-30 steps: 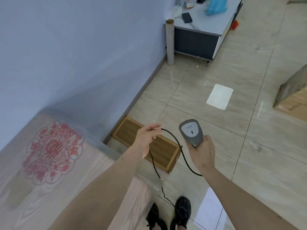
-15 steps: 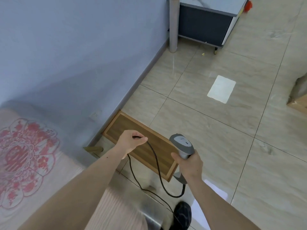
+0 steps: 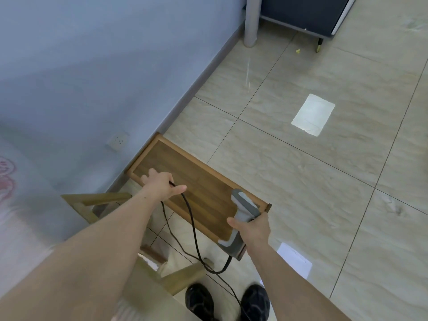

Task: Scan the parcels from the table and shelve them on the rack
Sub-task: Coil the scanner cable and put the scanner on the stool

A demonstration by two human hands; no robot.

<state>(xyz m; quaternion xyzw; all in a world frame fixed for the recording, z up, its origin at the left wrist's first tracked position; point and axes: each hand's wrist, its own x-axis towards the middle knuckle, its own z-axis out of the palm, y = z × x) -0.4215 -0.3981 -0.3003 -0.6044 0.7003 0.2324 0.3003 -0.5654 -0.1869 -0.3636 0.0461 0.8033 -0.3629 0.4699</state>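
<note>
Glossy floor tiles (image 3: 301,181), wooden shelf (image 3: 196,188)

Beige tiled floor (image 3: 301,181); wooden tray (image 3: 185,181) beside wall; black cable (image 3: 222,281) trailing (between shoes (image 3: 254,302)).

Pale blue wall (image 3: 92,66), glossy beige floor tiles (image 3: 324,181), dark cabinet (image 3: 301,12) in the far corner.

right hand (image 3: 252,230) holds scanner (image 3: 243,218) | left hand (image 3: 162,186) pinches cable (image 3: 192,225)
</note>
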